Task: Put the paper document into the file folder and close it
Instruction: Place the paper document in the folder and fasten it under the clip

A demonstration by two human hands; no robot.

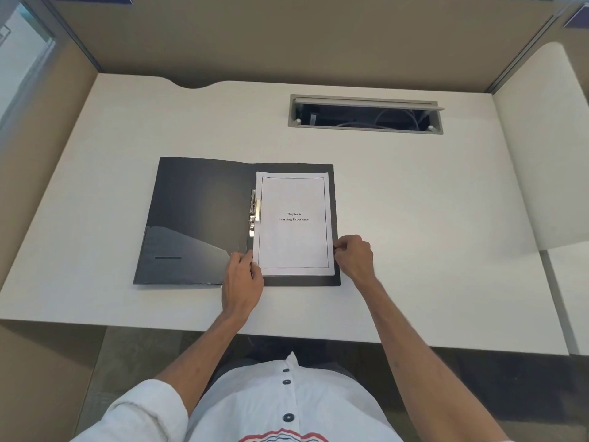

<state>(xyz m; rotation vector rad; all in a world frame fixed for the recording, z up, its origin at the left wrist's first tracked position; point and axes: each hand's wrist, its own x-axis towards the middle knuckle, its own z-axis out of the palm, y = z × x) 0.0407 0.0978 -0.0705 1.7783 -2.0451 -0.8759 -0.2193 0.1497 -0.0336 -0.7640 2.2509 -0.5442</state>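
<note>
A black file folder [197, 215] lies open and flat on the white desk [414, 218]. The white paper document [294, 224], titled "Chapter 6 Learning Experience", rests on the folder's right half. A metal clip [254, 212] by the spine sits at the paper's left edge. My left hand [243, 279] touches the paper's lower left corner with its fingertips. My right hand [353, 256] has its fingers curled at the paper's right edge, near the bottom. Whether either hand pinches the sheets I cannot tell.
An open cable slot [365, 114] with wires inside is set into the desk behind the folder. Beige partition walls [287, 39] enclose the desk at the back and left. A second white desk surface [548, 148] adjoins on the right.
</note>
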